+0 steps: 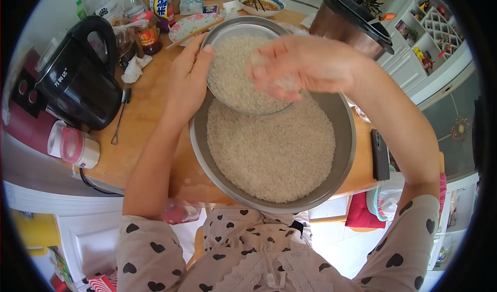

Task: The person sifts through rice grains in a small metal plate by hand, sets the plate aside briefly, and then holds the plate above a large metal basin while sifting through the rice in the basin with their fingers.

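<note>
A large metal basin (348, 152) of white rice (272, 152) stands at the table's front edge. Over its far part is a smaller metal bowl (243, 23), also holding rice (233, 72). My left hand (191, 75) grips the small bowl's left rim, thumb on top and fingers hidden behind it. Above the right side of that bowl, my right hand (287, 67) is blurred by motion, its fingers curved downward; whether rice is in it cannot be made out.
A black kettle (80, 80), a pink-lidded jar (80, 150) and a sauce jar (148, 33) stand left. Behind are a floral plate (191, 25) and a bowl with chopsticks (261, 5). A large cooker (347, 25) and a phone (380, 155) are right.
</note>
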{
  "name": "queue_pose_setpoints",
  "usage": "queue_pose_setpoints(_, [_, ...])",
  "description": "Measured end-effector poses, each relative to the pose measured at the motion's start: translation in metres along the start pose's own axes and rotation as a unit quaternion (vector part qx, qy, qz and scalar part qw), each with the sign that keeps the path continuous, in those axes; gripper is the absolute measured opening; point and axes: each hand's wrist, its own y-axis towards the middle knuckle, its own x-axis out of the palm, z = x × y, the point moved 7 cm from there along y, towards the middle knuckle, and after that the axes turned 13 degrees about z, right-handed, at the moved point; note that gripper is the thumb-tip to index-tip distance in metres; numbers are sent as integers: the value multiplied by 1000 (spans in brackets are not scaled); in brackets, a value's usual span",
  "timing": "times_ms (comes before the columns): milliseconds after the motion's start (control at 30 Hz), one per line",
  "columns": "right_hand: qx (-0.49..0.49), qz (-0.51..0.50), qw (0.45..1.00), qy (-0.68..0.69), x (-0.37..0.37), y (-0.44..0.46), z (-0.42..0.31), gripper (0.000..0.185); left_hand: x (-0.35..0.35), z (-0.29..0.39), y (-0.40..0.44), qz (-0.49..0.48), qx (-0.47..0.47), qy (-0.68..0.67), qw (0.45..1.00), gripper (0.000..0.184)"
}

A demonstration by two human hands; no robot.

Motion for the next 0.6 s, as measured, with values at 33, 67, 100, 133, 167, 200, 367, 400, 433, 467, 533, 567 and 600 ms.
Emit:
queue_pose_setpoints(33, [-31,27,999,-15,-2,5,-13,20,0,-1,0,-1,4,3,1000,36])
queue_pose_setpoints(67, [-62,53,996,-29,-7,8,-24,20,0,-1,1,-2,8,7,1000,36])
queue_pose_setpoints(100, [-87,86,992,-32,-16,10,-31,22,0,-3,1,-6,1,5,1000,36])
queue_pose_setpoints(133, [-111,119,986,-36,-25,11,-38,23,0,-5,1,-8,-7,3,1000,36])
queue_pose_setpoints(167, [-135,149,979,-39,-34,12,-45,25,0,-7,1,-9,-15,1,1000,36])
queue_pose_setpoints(200, [-120,144,981,-48,-41,14,-45,23,0,-7,1,-7,-17,-10,1000,36])
queue_pose_setpoints(367, [-84,110,984,-108,-37,11,-44,20,1,-13,1,-11,-37,-21,999,36])
queue_pose_setpoints(400, [-77,87,987,-114,-33,12,-43,20,1,-11,0,-8,-32,-28,999,36])
queue_pose_setpoints(433, [-77,90,986,-114,-33,14,-43,22,2,-9,0,-5,-27,-34,999,36])
queue_pose_setpoints(467, [-78,93,986,-114,-36,18,-45,24,2,-7,0,-2,-21,-41,999,37])
queue_pose_setpoints(533, [-55,74,995,-45,-45,26,-47,21,2,-8,-1,-9,-25,-41,999,37])
queue_pose_setpoints(567, [-30,51,998,24,-54,29,-47,16,2,-8,0,-12,-26,-40,999,37])
queue_pose_setpoints(600, [-5,28,995,92,-56,29,-46,13,1,-7,0,-11,-24,-38,999,36])
